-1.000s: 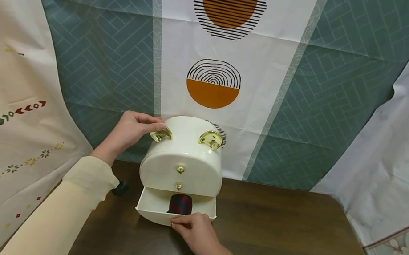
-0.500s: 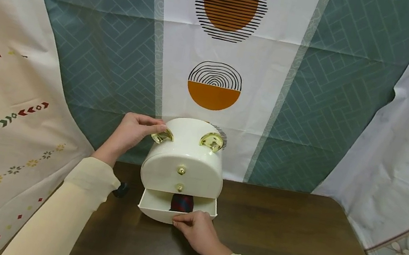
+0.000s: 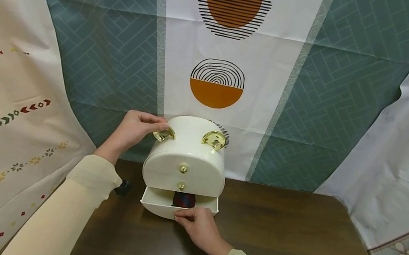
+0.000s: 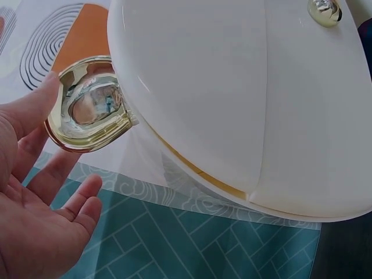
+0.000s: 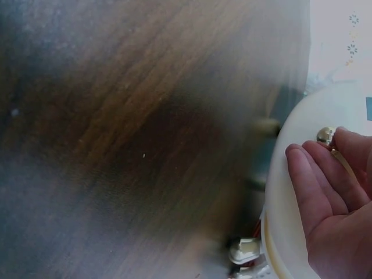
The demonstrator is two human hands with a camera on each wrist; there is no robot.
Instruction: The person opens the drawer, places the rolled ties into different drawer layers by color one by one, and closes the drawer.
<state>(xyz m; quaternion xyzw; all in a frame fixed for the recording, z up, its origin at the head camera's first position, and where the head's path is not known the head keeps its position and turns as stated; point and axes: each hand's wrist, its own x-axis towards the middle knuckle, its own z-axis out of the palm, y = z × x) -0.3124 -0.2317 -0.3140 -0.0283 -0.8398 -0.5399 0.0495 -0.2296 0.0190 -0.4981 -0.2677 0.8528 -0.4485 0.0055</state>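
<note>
A white, rounded drawer box [image 3: 184,174] with two gold ear-shaped pieces stands on the table. My left hand [image 3: 133,129] pinches the left gold ear [image 3: 164,134]; in the left wrist view the thumb and fingertips lie on the rim of that ear [image 4: 87,104], the other fingers loosely bent. The bottom drawer [image 3: 156,209] is pulled partly out. Inside it lies a rolled dark red and blue striped cloth, like a necktie [image 3: 184,200]. My right hand [image 3: 203,231] pinches the drawer's small gold knob [image 5: 326,135], mostly hidden in the head view.
Above the drawer, two gold knobs [image 3: 183,168] mark the upper front. The right gold ear [image 3: 214,139] is untouched. A small black object [image 3: 123,187] lies by the left sleeve. The brown table [image 3: 291,241] meets hanging patterned cloths [image 3: 121,41] behind and at both sides.
The bottom drawer has slid a little inward with my right hand on its knob, and less of the rolled cloth shows. My left hand keeps its pinch on the ear.
</note>
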